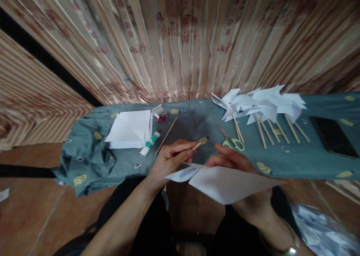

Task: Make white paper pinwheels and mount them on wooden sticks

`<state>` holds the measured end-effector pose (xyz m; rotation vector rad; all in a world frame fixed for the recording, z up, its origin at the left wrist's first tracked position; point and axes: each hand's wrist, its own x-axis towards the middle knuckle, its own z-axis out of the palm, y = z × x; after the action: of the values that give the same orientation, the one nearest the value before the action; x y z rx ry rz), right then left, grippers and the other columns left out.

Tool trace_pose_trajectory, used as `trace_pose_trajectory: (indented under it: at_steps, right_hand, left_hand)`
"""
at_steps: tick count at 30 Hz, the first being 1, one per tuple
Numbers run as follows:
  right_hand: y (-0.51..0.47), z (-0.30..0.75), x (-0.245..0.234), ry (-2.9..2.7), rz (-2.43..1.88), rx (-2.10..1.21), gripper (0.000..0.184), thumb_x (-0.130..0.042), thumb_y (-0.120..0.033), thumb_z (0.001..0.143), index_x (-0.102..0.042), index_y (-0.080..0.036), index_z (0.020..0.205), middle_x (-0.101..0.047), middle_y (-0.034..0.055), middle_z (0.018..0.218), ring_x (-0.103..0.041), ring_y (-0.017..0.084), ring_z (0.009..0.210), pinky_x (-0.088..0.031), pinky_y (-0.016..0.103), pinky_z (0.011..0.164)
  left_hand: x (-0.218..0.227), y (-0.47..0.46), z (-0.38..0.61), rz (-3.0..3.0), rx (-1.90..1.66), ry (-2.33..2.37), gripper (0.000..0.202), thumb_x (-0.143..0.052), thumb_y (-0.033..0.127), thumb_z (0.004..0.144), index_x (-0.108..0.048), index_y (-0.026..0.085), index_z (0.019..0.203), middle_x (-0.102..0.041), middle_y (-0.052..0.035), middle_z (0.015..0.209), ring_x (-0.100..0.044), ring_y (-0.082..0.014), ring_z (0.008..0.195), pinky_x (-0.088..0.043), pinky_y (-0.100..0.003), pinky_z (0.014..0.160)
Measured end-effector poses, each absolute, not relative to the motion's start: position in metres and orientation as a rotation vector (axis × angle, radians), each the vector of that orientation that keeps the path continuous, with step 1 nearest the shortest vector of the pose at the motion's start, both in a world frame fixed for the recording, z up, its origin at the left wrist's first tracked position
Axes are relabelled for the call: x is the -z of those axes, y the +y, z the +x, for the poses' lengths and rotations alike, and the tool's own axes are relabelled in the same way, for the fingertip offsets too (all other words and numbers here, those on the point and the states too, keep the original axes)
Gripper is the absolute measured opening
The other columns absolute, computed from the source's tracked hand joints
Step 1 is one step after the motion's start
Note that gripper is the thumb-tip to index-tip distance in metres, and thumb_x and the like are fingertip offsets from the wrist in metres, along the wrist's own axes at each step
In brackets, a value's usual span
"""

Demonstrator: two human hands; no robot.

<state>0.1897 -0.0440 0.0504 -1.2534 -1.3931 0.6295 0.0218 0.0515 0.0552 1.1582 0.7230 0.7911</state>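
Observation:
My left hand (176,154) is closed, with thumb and fingers pinching a thin wooden stick (198,146) whose end points away to the right. Just right of it, my right hand (234,160) grips a partly folded white paper pinwheel (225,182); the paper hides part of that hand. One paper corner curls inward toward the middle, and the other side spreads out to the right. Whether the stick touches the paper cannot be made out. Beyond my right hand, scissors (233,141) with pale green handles lie on the cloth.
On the cloth-covered table (194,117) are a stack of white paper squares (131,126), a glue stick (150,143), a red box of small metal pins (161,115) and a loose wooden stick (166,136). Several finished pinwheels (264,106) and a black phone (334,136) lie at right.

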Motion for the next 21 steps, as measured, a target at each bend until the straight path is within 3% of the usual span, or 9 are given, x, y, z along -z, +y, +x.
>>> trace_pose_trajectory:
  at_steps: [4, 10, 21]
  right_hand:
    - [-0.0429, 0.1918, -0.0504, -1.38, -1.254, -0.646, 0.049, -0.062, -0.047, 0.083, -0.054, -0.025, 0.127, -0.074, 0.0061, 0.09, -0.066, 0.028, 0.101, -0.055, 0.043, 0.082]
    - [-0.0425, 0.1904, -0.0525, -1.36, -1.252, -0.645, 0.049, -0.061, -0.049, 0.084, -0.054, -0.025, 0.126, -0.074, 0.0055, 0.09, -0.067, 0.027, 0.098, -0.055, 0.041, 0.08]
    - [-0.0467, 0.1921, -0.0565, -1.387, -1.332, -0.62, 0.048, -0.061, -0.048, 0.084, -0.054, -0.028, 0.127, -0.074, 0.0045, 0.087, -0.068, 0.029, 0.099, -0.055, 0.044, 0.079]
  left_hand:
    - [-0.0578, 0.0483, 0.021, 1.146, -0.743, 0.725, 0.02, -0.076, 0.029, 0.074, -0.079, 0.02, 0.093, -0.063, -0.0041, 0.082, -0.057, -0.011, 0.073, -0.042, -0.021, 0.063]
    - [-0.0626, 0.0441, 0.0216, 1.045, -0.631, 0.727, 0.017, -0.078, 0.028, 0.072, -0.079, 0.019, 0.087, -0.069, -0.0043, 0.081, -0.058, -0.01, 0.066, -0.042, -0.02, 0.058]
    - [-0.0612, 0.0474, 0.0197, 1.213, -0.701, 0.693, 0.012, -0.076, 0.025, 0.073, -0.08, 0.023, 0.084, -0.069, -0.0061, 0.086, -0.059, -0.013, 0.075, -0.044, -0.021, 0.062]
